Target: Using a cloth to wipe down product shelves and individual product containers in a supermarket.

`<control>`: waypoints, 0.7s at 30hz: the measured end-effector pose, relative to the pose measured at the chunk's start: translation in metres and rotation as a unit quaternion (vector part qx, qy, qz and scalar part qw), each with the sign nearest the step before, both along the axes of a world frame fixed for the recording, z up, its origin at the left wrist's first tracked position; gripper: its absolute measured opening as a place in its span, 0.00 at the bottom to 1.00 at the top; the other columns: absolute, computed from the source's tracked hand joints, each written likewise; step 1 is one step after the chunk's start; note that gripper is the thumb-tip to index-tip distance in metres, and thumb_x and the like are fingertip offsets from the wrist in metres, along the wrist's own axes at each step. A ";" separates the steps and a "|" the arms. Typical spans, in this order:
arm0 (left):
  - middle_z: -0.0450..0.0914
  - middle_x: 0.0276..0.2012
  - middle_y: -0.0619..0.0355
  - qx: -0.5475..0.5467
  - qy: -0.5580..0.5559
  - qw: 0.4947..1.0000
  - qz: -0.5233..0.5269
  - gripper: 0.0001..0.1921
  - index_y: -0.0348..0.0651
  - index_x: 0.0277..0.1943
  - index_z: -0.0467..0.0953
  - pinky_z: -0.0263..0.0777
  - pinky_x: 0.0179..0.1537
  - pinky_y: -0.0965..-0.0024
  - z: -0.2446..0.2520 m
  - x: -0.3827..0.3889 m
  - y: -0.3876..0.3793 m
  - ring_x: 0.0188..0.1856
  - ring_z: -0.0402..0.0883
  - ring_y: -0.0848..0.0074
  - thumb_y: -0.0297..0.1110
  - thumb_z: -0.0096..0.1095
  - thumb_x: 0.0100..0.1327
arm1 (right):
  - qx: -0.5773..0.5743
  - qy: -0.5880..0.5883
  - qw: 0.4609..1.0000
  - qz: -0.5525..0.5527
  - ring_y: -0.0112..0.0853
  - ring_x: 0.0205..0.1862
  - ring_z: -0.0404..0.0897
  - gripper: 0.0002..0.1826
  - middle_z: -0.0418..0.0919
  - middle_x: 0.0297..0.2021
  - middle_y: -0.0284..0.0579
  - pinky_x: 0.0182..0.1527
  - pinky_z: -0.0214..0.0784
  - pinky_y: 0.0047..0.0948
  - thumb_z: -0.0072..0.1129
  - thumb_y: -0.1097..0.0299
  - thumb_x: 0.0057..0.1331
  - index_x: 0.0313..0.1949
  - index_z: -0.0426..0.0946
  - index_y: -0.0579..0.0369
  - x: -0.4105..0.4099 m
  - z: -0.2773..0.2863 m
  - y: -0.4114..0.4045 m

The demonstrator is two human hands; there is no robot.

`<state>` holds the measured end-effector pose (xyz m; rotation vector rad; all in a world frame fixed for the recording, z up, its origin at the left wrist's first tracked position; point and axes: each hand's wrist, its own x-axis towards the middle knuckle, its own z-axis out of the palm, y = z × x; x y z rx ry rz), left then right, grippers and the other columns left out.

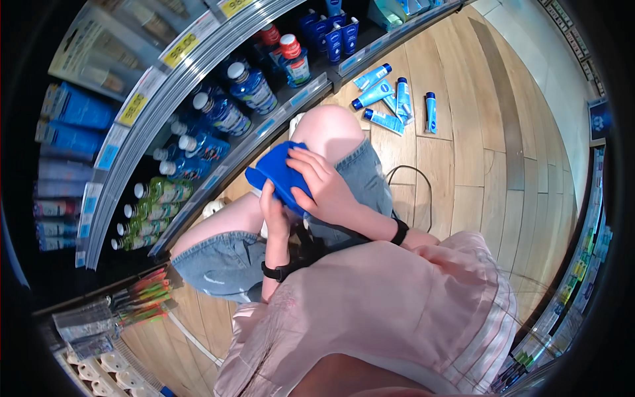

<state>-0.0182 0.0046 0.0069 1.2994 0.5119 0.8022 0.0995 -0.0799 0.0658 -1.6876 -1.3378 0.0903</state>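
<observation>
A folded blue cloth [282, 171] is between my two hands, above my bent knees. My left hand [275, 211] grips its near edge, thumb on top. My right hand [317, 186] lies over its right side with the fingers spread across it and the thumb at the lower edge. Whatever lies under the cloth is hidden. Beyond my right knee, several light-blue Nivea tubes with dark blue caps [377, 94] lie in a loose heap on the wooden-look floor, and one more tube [431, 113] lies apart to their right.
Mouthwash bottles [253, 89] and upright dark blue tubes [342, 39] stand on the low shelf [263, 126] ahead. Packs hang above it. A thin black cable [430, 188] loops on the floor at right. A rack of colourful packaged items [149, 295] is at lower left.
</observation>
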 end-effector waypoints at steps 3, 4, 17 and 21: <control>0.67 0.54 0.50 0.023 0.094 0.995 0.028 0.23 0.32 0.59 0.59 0.58 0.57 0.69 0.025 -0.017 -0.009 0.56 0.65 0.71 0.28 0.51 0.62 | 0.000 -0.031 0.999 -0.025 0.45 0.58 0.63 0.24 0.66 0.53 0.53 0.59 0.55 0.39 0.53 0.66 0.58 0.52 0.64 0.61 -0.031 -0.001 0.014; 0.67 0.53 0.50 0.057 0.111 0.992 0.029 0.22 0.31 0.59 0.59 0.58 0.56 0.70 0.029 -0.021 -0.008 0.55 0.65 0.72 0.26 0.50 0.63 | 0.004 -0.030 0.999 -0.014 0.45 0.57 0.63 0.23 0.66 0.52 0.53 0.58 0.55 0.39 0.52 0.66 0.59 0.52 0.63 0.60 -0.039 -0.004 0.018; 0.75 0.29 0.60 0.005 0.174 0.977 0.124 0.16 0.33 0.40 0.74 0.65 0.36 0.79 0.008 -0.050 0.004 0.33 0.70 0.84 0.40 0.44 0.68 | -0.039 0.142 0.989 0.024 0.46 0.49 0.70 0.21 0.72 0.45 0.53 0.52 0.61 0.39 0.52 0.62 0.60 0.50 0.64 0.59 -0.078 -0.043 0.029; 0.75 0.28 0.59 -0.099 0.119 0.980 0.127 0.17 0.34 0.38 0.74 0.65 0.35 0.77 0.011 -0.046 0.004 0.32 0.70 0.83 0.40 0.42 0.69 | -0.019 0.249 0.966 0.067 0.47 0.45 0.73 0.20 0.73 0.41 0.55 0.47 0.64 0.37 0.52 0.62 0.61 0.48 0.65 0.60 -0.067 -0.067 0.035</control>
